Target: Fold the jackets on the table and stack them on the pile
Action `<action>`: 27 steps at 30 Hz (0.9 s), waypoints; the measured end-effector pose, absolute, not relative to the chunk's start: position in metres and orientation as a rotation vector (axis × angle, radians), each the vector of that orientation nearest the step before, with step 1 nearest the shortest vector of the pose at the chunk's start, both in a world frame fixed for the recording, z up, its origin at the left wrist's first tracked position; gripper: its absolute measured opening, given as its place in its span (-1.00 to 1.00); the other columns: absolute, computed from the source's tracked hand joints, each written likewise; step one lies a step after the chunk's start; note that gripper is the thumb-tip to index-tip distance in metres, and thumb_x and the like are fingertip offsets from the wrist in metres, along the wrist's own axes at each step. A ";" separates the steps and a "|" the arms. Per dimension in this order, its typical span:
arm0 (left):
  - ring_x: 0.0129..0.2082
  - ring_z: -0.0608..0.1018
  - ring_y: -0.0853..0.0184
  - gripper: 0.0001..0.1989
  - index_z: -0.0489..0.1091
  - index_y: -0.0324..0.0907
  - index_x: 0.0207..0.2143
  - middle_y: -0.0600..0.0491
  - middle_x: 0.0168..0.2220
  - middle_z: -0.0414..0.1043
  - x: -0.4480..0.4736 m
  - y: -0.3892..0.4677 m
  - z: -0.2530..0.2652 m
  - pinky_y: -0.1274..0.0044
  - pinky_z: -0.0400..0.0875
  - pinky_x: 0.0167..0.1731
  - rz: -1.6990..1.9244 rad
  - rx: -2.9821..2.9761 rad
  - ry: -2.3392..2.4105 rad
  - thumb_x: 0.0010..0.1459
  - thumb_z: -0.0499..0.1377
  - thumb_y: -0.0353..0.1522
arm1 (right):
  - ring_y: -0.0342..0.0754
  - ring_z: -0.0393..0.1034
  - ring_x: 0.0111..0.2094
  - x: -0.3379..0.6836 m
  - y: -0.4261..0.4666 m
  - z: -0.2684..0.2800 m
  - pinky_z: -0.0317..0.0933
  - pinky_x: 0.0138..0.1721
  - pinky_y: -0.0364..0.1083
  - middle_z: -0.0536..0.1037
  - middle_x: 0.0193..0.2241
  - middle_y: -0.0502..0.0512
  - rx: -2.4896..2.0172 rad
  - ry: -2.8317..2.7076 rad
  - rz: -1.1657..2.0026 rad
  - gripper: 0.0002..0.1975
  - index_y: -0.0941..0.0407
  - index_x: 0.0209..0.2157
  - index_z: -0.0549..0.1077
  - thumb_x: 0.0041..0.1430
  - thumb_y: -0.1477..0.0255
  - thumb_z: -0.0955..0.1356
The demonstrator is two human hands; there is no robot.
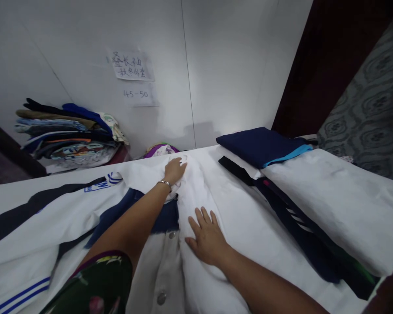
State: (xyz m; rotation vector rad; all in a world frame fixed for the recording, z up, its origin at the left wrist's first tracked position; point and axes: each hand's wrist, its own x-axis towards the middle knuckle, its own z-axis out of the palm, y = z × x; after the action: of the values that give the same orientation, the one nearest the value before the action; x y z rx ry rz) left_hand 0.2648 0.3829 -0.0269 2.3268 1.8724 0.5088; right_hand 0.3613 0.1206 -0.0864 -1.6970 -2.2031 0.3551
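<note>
Head view. The buttoned garment (153,261) lies front up on the white tabletop (13,194), directly before the person, its navy upper part and pale lower part both exposed. White fabric (196,279) adjoins its right edge; whether this is the same garment cannot be told. A white sleeve (72,209) with blue lettering extends to the left, and a dark sleeve (291,218) with white stripes runs out on the right.

The left hand (174,171) reaches to the far end of the garment, fingers bent over the cloth — whether they pinch it cannot be told. The right hand (208,237) lies palm down on the white fabric, fingers spread apart, gripping nothing.

Progress, as judged from the layout: the spreading and smoothing stage. Both sleeves are extended, and no fold is evident in the buttoned garment — folding appears to remain. A folded navy garment (249,146) at the far right appears complete. Another stack of clothes (68,139) stands at the far left.
</note>
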 end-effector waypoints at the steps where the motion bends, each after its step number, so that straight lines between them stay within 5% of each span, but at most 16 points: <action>1: 0.19 0.28 0.17 -0.50 0.24 -0.14 0.15 -0.05 0.20 0.26 0.269 0.375 -0.029 0.39 0.10 0.16 0.528 2.415 1.789 0.22 -0.01 -0.15 | 0.24 -0.31 0.33 0.361 0.121 -0.086 -0.34 0.26 0.28 -0.05 0.32 0.29 -1.701 -2.206 0.361 -0.38 0.12 0.27 0.11 0.28 0.09 0.14; 6: 0.32 0.03 0.13 -0.45 0.18 -0.10 0.20 -0.05 0.31 0.04 0.271 0.340 -0.068 0.20 -0.25 0.26 0.262 2.669 1.413 0.24 -0.05 -0.08 | 0.23 -0.33 0.34 0.361 0.121 -0.085 -0.34 0.27 0.27 -0.07 0.33 0.26 -1.735 -2.224 0.367 -0.38 0.11 0.27 0.10 0.28 0.09 0.15; 13: 0.31 0.08 0.16 -0.45 0.19 -0.05 0.20 -0.01 0.30 0.07 0.266 0.341 -0.081 0.19 -0.11 0.24 0.231 2.514 1.440 0.21 -0.01 -0.06 | 0.23 -0.31 0.34 0.361 0.122 -0.088 -0.34 0.26 0.26 -0.06 0.32 0.28 -1.741 -2.225 0.347 -0.39 0.11 0.27 0.11 0.28 0.10 0.15; 19: 0.18 0.30 0.34 -0.56 0.30 -0.07 0.11 0.07 0.19 0.28 0.241 0.341 -0.042 0.54 0.13 0.15 0.556 2.407 1.612 0.26 -0.07 -0.15 | 0.23 -0.30 0.33 0.362 0.122 -0.091 -0.33 0.26 0.26 -0.05 0.32 0.30 -1.736 -2.248 0.353 -0.39 0.11 0.26 0.13 0.29 0.11 0.15; 27: 0.09 0.34 -0.02 -0.53 0.32 -0.42 -0.01 -0.37 0.00 0.35 0.105 0.352 -0.015 0.21 0.23 0.07 0.842 1.829 2.385 0.20 -0.09 -0.25 | 0.22 -0.29 0.34 0.362 0.122 -0.096 -0.33 0.26 0.25 -0.05 0.32 0.25 -1.740 -2.255 0.339 -0.40 0.10 0.26 0.15 0.28 0.12 0.16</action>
State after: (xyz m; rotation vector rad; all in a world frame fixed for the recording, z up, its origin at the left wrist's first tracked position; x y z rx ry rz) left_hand 0.1048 0.3520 -0.0149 1.8291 2.3850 0.8418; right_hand 0.3623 0.1222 -0.0962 -1.7397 -2.2545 0.3394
